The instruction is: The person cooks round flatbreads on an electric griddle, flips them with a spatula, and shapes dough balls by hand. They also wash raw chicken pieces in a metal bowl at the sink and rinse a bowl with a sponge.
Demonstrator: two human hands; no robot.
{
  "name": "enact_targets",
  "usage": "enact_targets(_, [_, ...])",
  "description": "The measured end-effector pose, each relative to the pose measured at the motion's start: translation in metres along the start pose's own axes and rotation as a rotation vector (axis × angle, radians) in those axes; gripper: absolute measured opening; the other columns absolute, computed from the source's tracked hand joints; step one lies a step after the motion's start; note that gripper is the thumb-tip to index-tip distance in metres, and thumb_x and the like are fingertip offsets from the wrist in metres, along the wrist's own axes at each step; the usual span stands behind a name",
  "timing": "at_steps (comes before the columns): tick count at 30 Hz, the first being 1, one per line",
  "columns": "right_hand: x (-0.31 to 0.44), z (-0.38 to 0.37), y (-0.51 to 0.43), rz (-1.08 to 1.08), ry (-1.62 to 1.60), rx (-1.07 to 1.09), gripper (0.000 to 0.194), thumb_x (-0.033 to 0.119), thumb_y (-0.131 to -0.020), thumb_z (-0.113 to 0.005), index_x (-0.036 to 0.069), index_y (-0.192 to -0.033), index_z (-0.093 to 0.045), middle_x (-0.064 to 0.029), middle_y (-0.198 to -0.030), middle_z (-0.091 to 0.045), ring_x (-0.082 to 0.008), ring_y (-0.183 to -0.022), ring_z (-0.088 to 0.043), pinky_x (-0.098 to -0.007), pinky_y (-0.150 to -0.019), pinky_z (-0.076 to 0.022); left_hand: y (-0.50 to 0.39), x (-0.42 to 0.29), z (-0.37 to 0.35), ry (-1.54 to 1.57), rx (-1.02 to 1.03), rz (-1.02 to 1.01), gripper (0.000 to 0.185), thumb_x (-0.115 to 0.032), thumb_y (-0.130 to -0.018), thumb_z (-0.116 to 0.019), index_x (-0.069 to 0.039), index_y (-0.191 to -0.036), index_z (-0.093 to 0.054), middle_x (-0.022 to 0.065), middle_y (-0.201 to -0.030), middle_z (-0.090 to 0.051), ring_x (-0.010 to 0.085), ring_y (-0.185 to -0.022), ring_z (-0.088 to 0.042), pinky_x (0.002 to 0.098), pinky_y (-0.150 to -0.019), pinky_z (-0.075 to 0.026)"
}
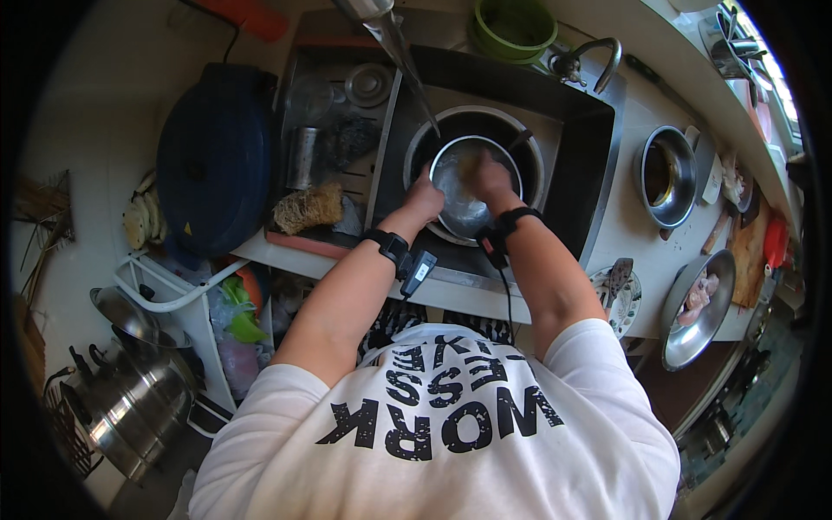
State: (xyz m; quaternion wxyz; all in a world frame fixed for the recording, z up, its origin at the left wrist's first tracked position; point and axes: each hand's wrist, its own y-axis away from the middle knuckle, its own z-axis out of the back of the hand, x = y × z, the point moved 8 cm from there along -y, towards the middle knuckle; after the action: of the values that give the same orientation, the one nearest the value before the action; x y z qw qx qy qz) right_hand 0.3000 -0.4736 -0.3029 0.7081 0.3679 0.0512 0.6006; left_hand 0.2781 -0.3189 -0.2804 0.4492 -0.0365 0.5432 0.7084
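My left hand (425,199) grips the left rim of a round metal bowl (459,211), fingers outside and thumb at the edge. Inside that bowl, my right hand (491,179) presses a brownish scrubber (469,170) against the wall; it is blurred, so its exact kind is unclear. The bowl sits tilted over a larger metal basin (448,117) in the sink (572,156). A dark handle (520,139) leans on the basin's far right rim. Water in the basin is hard to make out.
A faucet spout (396,52) reaches over the sink from the far side. A drying loofah (307,208) and a metal cup (303,156) lie in the left tray. At right stand a steel bowl (667,177) and a basin with raw meat (699,299). A green basin (513,29) stands behind.
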Motion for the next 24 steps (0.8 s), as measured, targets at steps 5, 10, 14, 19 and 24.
enact_targets(5, [0.046, -0.036, 0.036, 0.494, -0.071, 0.207, 0.039, 0.026, -0.092, -0.058, 0.006, -0.125, -0.057, -0.0258, -0.107, -0.069, -0.0422, -0.105, -0.066, -0.0472, -0.09, -0.0526, 0.003, -0.003, 0.02, 0.16, -0.019, -0.023, 0.067, 0.0, -0.089, -0.05, -0.012, -0.153, -0.036, 0.0225, -0.128, -0.063, 0.0389, -0.115, -0.063, 0.0446, -0.093, -0.053])
enact_targets(10, [-0.014, 0.005, 0.006, 0.001, 0.221, 0.097, 0.046, 0.027, -0.086, -0.067, 0.006, -0.126, -0.058, -0.0237, -0.108, -0.07, -0.0411, -0.104, -0.066, -0.0471, -0.088, -0.0541, 0.004, 0.0, 0.014, -0.028, -0.025, -0.009, 0.073, 0.0, -0.089, -0.051, -0.022, -0.156, -0.031, 0.023, -0.128, -0.062, 0.036, -0.103, -0.069, 0.0429, -0.06, -0.059])
enact_targets(14, [0.047, -0.003, 0.007, 0.335, -0.149, -0.031, 0.054, 0.025, -0.08, -0.072, 0.007, -0.127, -0.056, -0.0231, -0.107, -0.07, -0.0423, -0.104, -0.066, -0.0477, -0.088, -0.0542, 0.003, 0.0, 0.012, -0.011, 0.018, 0.017, 0.075, -0.002, -0.089, -0.051, -0.022, -0.157, -0.026, 0.0228, -0.126, -0.064, 0.0398, -0.095, -0.071, 0.0462, -0.066, -0.06])
enact_targets(19, [0.017, -0.023, 0.023, 0.381, 0.427, 0.232, 0.031, 0.022, -0.083, -0.068, 0.006, -0.109, -0.069, -0.0172, -0.1, -0.073, -0.0353, -0.09, -0.07, -0.0466, -0.08, -0.056, 0.004, 0.003, 0.018, 0.09, 0.017, 0.08, 0.073, -0.001, -0.088, -0.052, -0.022, -0.155, -0.031, 0.022, -0.126, -0.062, 0.0392, -0.094, -0.07, 0.0443, -0.058, -0.062])
enact_targets(24, [0.041, 0.006, -0.001, 0.392, -0.07, -0.096, 0.035, 0.025, -0.082, -0.071, 0.007, -0.112, -0.065, -0.0193, -0.096, -0.072, -0.0372, -0.083, -0.07, -0.0467, -0.076, -0.0556, 0.001, 0.001, 0.009, 0.146, 0.046, 0.055, 0.076, -0.002, -0.09, -0.054, -0.025, -0.157, -0.025, 0.0239, -0.13, -0.061, 0.042, -0.098, -0.069, 0.0468, -0.065, -0.06])
